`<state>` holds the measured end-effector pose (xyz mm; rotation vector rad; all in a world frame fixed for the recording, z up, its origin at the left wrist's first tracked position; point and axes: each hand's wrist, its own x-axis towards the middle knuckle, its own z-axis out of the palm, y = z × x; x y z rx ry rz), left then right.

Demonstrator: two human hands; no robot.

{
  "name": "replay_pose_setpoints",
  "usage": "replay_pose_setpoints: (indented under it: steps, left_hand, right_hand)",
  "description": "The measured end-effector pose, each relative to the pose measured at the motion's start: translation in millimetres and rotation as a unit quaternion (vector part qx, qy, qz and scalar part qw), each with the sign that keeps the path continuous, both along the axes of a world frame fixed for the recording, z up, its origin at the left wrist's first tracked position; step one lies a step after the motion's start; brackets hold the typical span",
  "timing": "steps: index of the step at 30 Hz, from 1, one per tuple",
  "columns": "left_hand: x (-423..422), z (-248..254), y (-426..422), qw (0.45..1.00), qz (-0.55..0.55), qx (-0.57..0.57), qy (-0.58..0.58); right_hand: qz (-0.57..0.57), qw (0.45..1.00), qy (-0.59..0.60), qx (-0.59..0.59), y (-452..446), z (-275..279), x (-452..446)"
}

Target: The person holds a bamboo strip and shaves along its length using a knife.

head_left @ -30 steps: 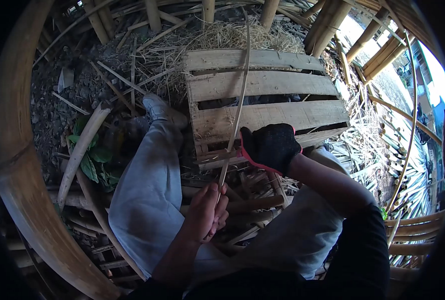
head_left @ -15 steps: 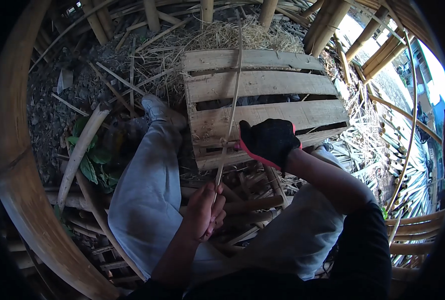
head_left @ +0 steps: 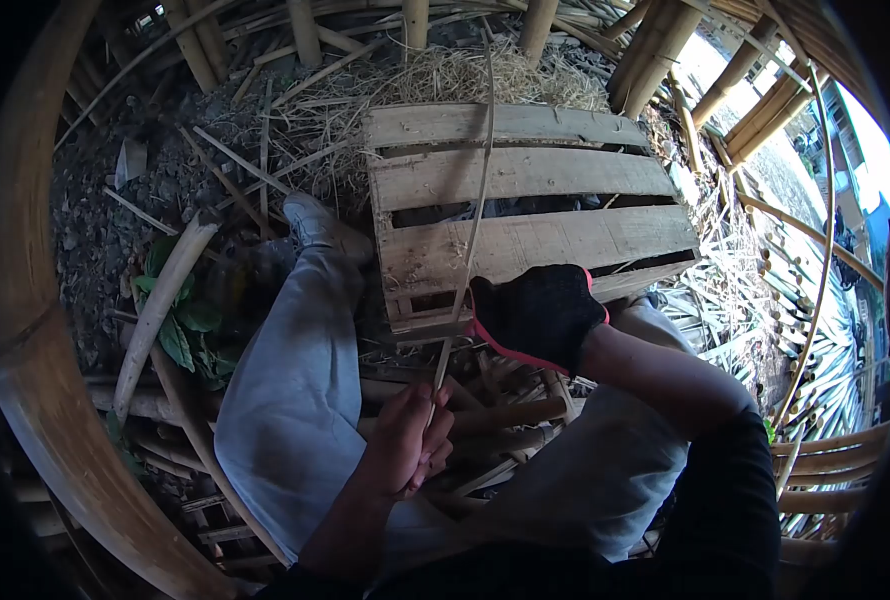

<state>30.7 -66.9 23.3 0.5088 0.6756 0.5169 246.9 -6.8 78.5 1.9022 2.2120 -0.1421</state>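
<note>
Strip (head_left: 479, 205) pts lengthwise fwd/R, L hand (head_left: 407, 437) clenched on it, R hand (head_left: 537, 316) unclear.

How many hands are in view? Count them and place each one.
2: the left hand, bare, gripping the thin strip; the right hand, black-gloved, beside the strip farther up, by the near edge of the wooden crate. No others show.

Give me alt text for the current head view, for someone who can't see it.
A bare left hand grips a thin strip running over a slatted crate; the gloved right hand is right at the strip, farther along. Straw lies beyond the crate.
</note>
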Motion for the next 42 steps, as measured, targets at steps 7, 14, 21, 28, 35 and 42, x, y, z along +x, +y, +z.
replay_pose_setpoints:
  steps: [7,14,21,28,35,42]
  left_hand:
    - [-5,4,3,0.999,-0.035,0.023,0.0]
    - [-2,6,-3,0.999,-0.033,-0.006,0.012]
    - [-5,7,0,0.999,-0.039,0.01,0.004]
    - [-12,16,-2,0.999,-0.04,0.011,0.027]
    - [-9,12,2,0.998,-0.059,0.005,0.0]
    - [-12,15,0,0.998,-0.065,-0.009,0.013]
  right_hand:
    - [-0.154,0.986,0.007,0.062,57,-7,66]
    - [-0.056,0.998,-0.001,0.012,15,2,16]
    - [-0.196,0.978,-0.017,0.074,56,0,87]
    - [-0.103,0.98,0.015,0.168,42,-16,64]
    - [-0.226,0.969,-0.008,0.102,51,2,85]
    - [-0.208,0.962,-0.047,0.172,68,-5,125]
